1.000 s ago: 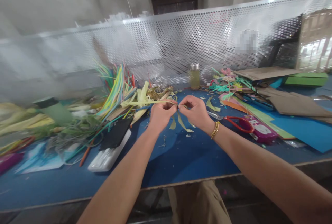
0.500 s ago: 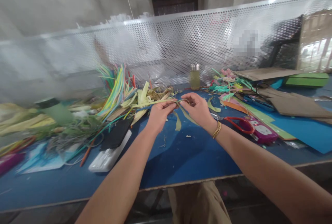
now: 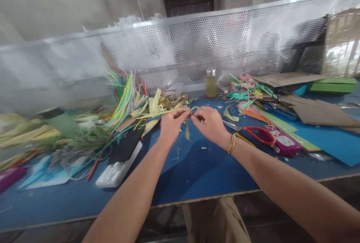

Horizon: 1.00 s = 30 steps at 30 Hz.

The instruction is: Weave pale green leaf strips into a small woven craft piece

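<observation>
My left hand [image 3: 171, 126] and my right hand [image 3: 210, 123] meet over the middle of the blue table [image 3: 197, 171]. Both pinch a thin yellow-green leaf strip [image 3: 160, 112] that runs left toward a pile of strips. A short end of the strip [image 3: 187, 132] hangs down between the two hands. My right wrist bears a gold bracelet [image 3: 232, 143]. The fingertips nearly touch each other, and the bit held between them is too small to make out.
A heap of coloured strips and leaves [image 3: 123, 104] lies at the left. A black pad on a white box [image 3: 119, 162] sits near the left arm. Red-handled scissors [image 3: 253, 132], a purple case [image 3: 279, 141], a small jar [image 3: 210, 82] and cardboard [image 3: 317, 113] lie around. A perforated metal screen [image 3: 197, 51] lines the back.
The hands stayed together over the table and shifted the strip slightly. The dangling ends look shorter now, and the right hand has turned a little toward the left one.
</observation>
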### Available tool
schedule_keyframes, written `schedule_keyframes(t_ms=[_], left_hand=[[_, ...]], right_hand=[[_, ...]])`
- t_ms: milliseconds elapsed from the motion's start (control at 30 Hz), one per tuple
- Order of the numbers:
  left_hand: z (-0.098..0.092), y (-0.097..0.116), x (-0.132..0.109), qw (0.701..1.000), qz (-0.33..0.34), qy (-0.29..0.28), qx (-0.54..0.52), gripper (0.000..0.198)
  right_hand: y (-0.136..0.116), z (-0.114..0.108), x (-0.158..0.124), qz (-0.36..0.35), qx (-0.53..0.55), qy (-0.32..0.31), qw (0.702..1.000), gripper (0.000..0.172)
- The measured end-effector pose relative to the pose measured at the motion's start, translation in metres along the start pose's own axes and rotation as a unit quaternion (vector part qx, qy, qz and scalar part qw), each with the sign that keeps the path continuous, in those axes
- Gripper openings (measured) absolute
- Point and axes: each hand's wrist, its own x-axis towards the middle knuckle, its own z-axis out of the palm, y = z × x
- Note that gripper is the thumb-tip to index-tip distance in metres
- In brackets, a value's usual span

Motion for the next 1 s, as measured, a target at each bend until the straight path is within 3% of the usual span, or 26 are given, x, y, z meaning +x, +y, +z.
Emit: schedule_keyframes(t_ms=[267,567,800,1000], left_hand=[[0.003,0.002,-0.004,0.988,0.085,0.036,0.123,0.016],[0.013,0.004,-0.014,0.970,0.146,0.089,0.175,0.014],[0.010,-0.003,-0.008,0.986,0.098,0.084,0.101,0.010],[0.007,-0.010,-0.003,0.997,0.017,0.037,-0.064,0.032]], right_hand=[[-0.008,0.000,-0.001,0.025,0.118,-0.013,0.993,0.029],[-0.009,0.006,-0.002,-0.002,0.145,-0.012,0.989,0.032],[-0.005,0.004,0.000,-0.025,0.078,-0.023,0.996,0.031],[0.015,-0.004,0.004,0.043,-0.012,-0.010,0.999,0.015]])
